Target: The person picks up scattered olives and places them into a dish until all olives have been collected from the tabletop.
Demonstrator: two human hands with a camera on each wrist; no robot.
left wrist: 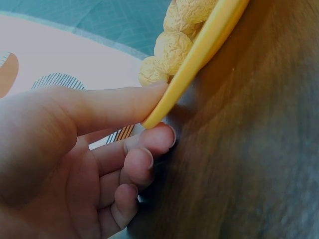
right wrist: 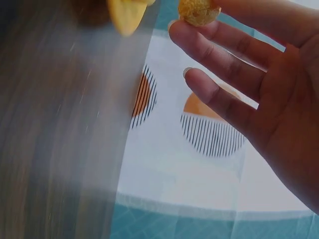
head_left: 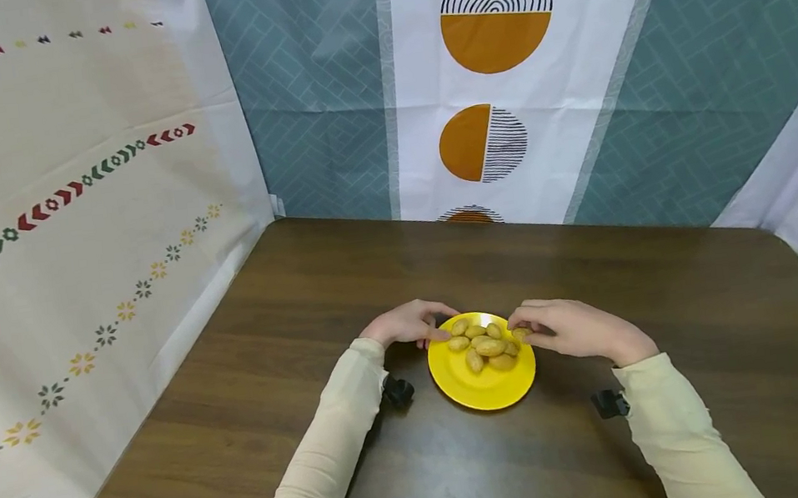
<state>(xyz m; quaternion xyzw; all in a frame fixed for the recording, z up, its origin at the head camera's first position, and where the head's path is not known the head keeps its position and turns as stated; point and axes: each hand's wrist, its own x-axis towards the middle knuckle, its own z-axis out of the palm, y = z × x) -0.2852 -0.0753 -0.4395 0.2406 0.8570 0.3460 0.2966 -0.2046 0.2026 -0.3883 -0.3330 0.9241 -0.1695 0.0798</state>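
A round yellow plate (head_left: 474, 395) sits on the table and bears several small, wrinkled, yellow-brown potatoes (head_left: 489, 347), heaped toward its far half. My left hand (head_left: 409, 323) pinches the plate's left rim, thumb on top and fingertips under the edge, as the left wrist view shows. At the right rim my right hand (head_left: 568, 326) holds one small potato (right wrist: 198, 11) by the fingertips. The right wrist view shows that potato apart from the plate (right wrist: 128, 15); its upper part and the thumb tip are cut off by the frame.
The dark wooden table (head_left: 251, 386) reaches out on all sides of the plate. A patterned curtain (head_left: 320, 108) hangs behind its far edge, and a white embroidered cloth (head_left: 78, 224) along its left side. Dark wrist cameras (head_left: 398, 390) sit under both sleeves.
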